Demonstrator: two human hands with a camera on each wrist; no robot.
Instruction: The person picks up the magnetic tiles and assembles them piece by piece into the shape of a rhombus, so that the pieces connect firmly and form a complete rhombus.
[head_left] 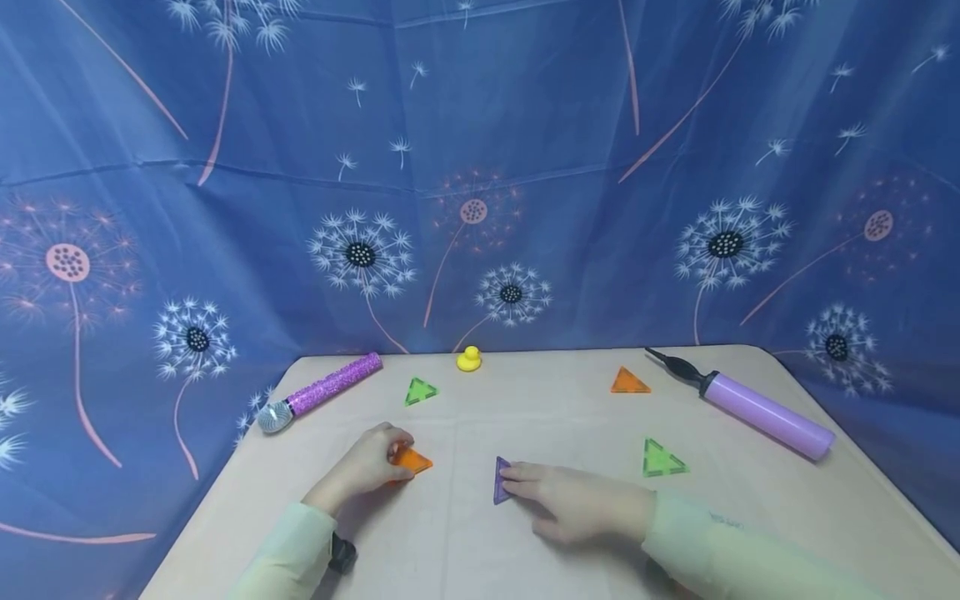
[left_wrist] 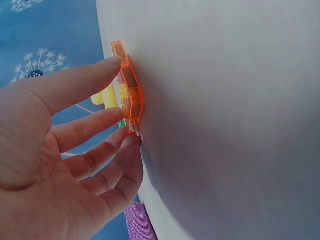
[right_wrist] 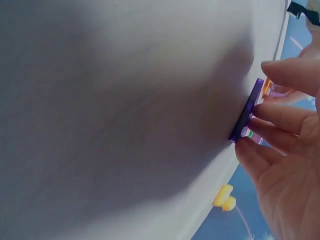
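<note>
Between thumb and fingers, my left hand (head_left: 372, 460) pinches an orange translucent triangle tile (head_left: 414, 461) low over the table, left of centre. The left wrist view has the thumb on one edge of that orange tile (left_wrist: 132, 85) and fingertips at the other. My right hand (head_left: 573, 500) touches a purple triangle tile (head_left: 501, 481) with its fingertips. In the right wrist view the purple tile (right_wrist: 246, 111) appears nearly edge-on, fingers against it and thumb apart from it. A green triangle tile (head_left: 663, 458) lies beyond the right forearm; another green tile (head_left: 420, 391) is farther back on the left.
A second orange triangle tile (head_left: 630, 381) lies at the back right of the pale table (head_left: 465, 550), beside a lilac hand pump (head_left: 768, 415). At the back stand a yellow rubber duck (head_left: 469, 359) and, lying left, a purple glittery microphone (head_left: 322, 392). A blue dandelion-print cloth (head_left: 570, 208) hangs behind.
</note>
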